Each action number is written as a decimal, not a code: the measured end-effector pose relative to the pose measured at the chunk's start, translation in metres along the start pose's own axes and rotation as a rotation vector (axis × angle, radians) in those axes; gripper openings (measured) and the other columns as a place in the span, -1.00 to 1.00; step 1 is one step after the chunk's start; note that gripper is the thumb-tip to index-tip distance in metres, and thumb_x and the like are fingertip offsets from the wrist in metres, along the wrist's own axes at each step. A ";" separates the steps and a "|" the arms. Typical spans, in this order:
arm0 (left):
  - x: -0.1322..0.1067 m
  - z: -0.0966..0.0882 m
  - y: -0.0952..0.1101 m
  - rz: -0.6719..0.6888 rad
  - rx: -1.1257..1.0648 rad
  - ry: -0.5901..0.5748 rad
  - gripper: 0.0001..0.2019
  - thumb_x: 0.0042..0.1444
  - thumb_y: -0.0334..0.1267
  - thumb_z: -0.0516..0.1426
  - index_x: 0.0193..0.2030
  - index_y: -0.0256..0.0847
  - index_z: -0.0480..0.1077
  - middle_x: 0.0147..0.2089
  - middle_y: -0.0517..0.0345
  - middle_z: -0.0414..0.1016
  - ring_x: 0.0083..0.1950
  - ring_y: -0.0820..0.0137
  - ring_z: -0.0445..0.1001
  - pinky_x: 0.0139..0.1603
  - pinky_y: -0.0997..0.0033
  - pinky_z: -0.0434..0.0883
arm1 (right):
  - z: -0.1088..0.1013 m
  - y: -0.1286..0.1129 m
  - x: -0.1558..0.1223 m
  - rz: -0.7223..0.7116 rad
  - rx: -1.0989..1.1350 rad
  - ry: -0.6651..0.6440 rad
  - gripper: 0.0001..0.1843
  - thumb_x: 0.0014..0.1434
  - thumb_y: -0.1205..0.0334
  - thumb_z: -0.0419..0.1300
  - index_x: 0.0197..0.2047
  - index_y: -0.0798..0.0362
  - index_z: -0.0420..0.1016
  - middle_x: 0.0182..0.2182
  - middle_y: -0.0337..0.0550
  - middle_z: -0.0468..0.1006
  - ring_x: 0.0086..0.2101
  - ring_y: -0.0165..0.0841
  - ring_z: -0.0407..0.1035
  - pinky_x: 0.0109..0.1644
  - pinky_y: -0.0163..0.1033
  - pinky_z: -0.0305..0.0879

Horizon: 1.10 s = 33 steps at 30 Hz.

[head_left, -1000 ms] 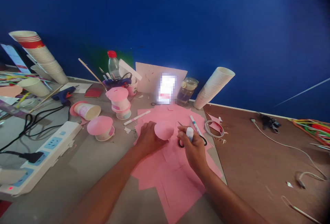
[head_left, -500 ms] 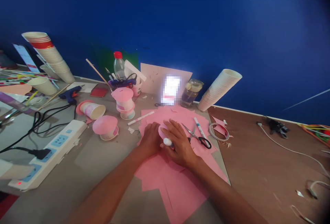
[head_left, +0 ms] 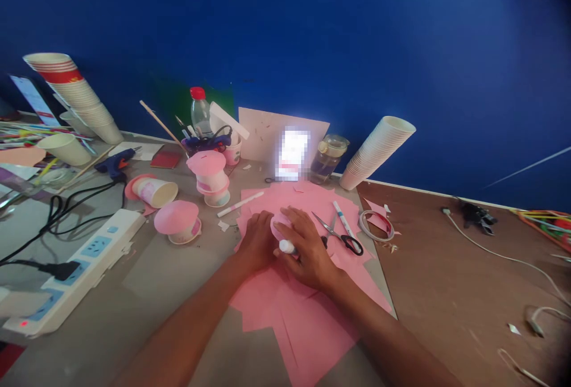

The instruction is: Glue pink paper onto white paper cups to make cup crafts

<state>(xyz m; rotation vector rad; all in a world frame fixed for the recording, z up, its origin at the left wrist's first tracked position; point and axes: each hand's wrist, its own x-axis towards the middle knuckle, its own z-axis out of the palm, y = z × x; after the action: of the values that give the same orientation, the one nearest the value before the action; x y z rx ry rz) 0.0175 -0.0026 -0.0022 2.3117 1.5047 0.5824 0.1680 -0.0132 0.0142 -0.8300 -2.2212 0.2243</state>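
Covering: right grip [head_left: 307,251], fingers fanned over the disc, white tube [head_left: 286,247] held between thumb and fingers, its white end showing.

Flanking: left grip [head_left: 259,241], fingers bent at the disc's left side; fingertips hidden, so whether they pinch it cannot be told.

Disc [head_left: 279,230]: pink, between both grips, above the sheets; largely hidden by the right fingers. Apparently paper. Likely light and thin, springy when bent, easily creased or torn. Best held by the rim, with flat fingertips and little squeeze.

Tube: probably rigid plastic, light, smooth, apt to roll. Best taken round the barrel.

Sheets [head_left: 307,327]: pink, fanned and overlapping beneath the grips. Flimsy; likely to slide on one another. Best lifted by a corner.

Scissors [head_left: 352,245]: just right of the right grip, blades apart, on the sheets. Stiff; take by the black handles.

Marker [head_left: 343,217]: beside the scissors.

Tape [head_left: 379,238]: one roll, farther right.

Pink-topped cups [head_left: 177,217]: left, on the grey surface [head_left: 151,283]. Probably light, easily tipped or dented. Best taken low, round the wall.
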 end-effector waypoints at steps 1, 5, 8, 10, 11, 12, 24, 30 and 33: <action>-0.001 0.000 0.000 -0.003 -0.003 0.006 -0.82 0.00 -0.28 0.08 -0.20 -0.16 0.33 -0.24 0.01 0.35 -0.09 0.12 0.28 -0.05 0.06 0.24 | -0.002 0.000 0.000 0.010 0.013 0.046 -0.53 0.12 0.23 0.14 0.13 -0.02 0.26 0.19 0.07 0.21 0.21 -0.05 0.06 0.20 0.24 0.03; -0.003 0.001 0.001 -0.132 -0.090 0.063 -0.66 -0.08 -0.10 0.19 -0.17 -0.18 0.31 -0.21 0.01 0.32 -0.11 0.14 0.29 -0.10 0.11 0.29 | -0.014 0.004 0.000 0.130 0.129 0.172 -0.55 0.15 0.24 0.11 0.13 -0.05 0.26 0.19 0.03 0.23 0.20 -0.09 0.08 0.20 0.19 0.05; -0.003 0.002 0.000 -0.165 -0.120 0.076 -0.59 -0.14 -0.07 0.23 -0.15 -0.18 0.30 -0.19 0.02 0.31 -0.12 0.15 0.30 -0.10 0.12 0.30 | -0.018 0.007 -0.001 0.112 0.142 0.153 -0.54 0.15 0.20 0.09 0.14 -0.06 0.26 0.17 0.01 0.27 0.21 -0.08 0.08 0.22 0.20 0.00; -0.003 0.002 0.000 -0.139 -0.095 0.064 -0.65 -0.10 -0.10 0.20 -0.18 -0.18 0.32 -0.20 0.02 0.32 -0.12 0.16 0.30 -0.08 0.11 0.29 | -0.017 0.007 -0.002 0.050 0.091 0.096 -0.52 0.14 0.15 0.10 0.15 -0.07 0.25 0.18 -0.01 0.27 0.22 -0.07 0.06 0.23 0.22 -0.06; -0.002 0.001 0.000 -0.117 -0.077 0.051 -0.70 -0.07 -0.11 0.18 -0.20 -0.18 0.33 -0.22 0.02 0.32 -0.12 0.16 0.30 -0.07 0.10 0.28 | -0.014 0.007 -0.003 0.016 0.059 0.063 -0.52 0.13 0.13 0.10 0.15 -0.08 0.26 0.19 -0.01 0.26 0.23 -0.06 0.04 0.24 0.23 -0.08; -0.002 0.001 0.000 -0.093 -0.058 0.036 -0.75 -0.03 -0.12 0.15 -0.22 -0.17 0.34 -0.23 0.01 0.33 -0.12 0.15 0.29 -0.06 0.08 0.27 | -0.012 0.006 -0.004 -0.014 0.028 0.029 -0.52 0.13 0.12 0.10 0.14 -0.08 0.26 0.19 0.00 0.25 0.23 -0.06 0.02 0.24 0.23 -0.09; -0.001 0.005 -0.005 -0.074 -0.014 -0.018 -0.72 -0.05 -0.23 0.11 -0.14 -0.17 0.31 -0.16 -0.01 0.31 -0.02 0.12 0.26 -0.03 0.09 0.26 | -0.003 0.011 -0.002 -0.033 -0.045 -0.080 -0.58 0.13 0.13 0.13 0.08 -0.08 0.31 0.19 0.02 0.24 0.21 -0.10 0.06 0.20 0.19 0.03; -0.004 0.007 -0.006 -0.094 -0.049 0.026 -0.66 -0.14 -0.33 0.13 -0.14 -0.18 0.27 -0.15 -0.01 0.30 -0.04 0.12 0.28 -0.07 0.08 0.29 | -0.004 0.010 0.000 -0.026 -0.060 -0.085 -0.62 0.11 0.16 0.16 0.02 -0.02 0.35 0.14 0.06 0.30 0.16 -0.12 0.14 0.20 0.16 0.05; -0.004 0.007 -0.006 -0.093 -0.062 0.038 -0.66 -0.15 -0.34 0.12 -0.14 -0.17 0.27 -0.15 -0.02 0.29 -0.03 0.10 0.28 -0.08 0.06 0.29 | -0.004 0.009 0.000 -0.017 -0.070 -0.090 -0.62 0.11 0.16 0.16 0.03 -0.03 0.35 0.14 0.04 0.30 0.16 -0.12 0.14 0.20 0.17 0.04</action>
<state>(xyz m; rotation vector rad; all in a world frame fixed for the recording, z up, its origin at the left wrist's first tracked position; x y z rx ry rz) 0.0145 -0.0044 -0.0117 2.1833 1.5785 0.6419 0.1750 -0.0065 0.0134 -0.8526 -2.3309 0.1798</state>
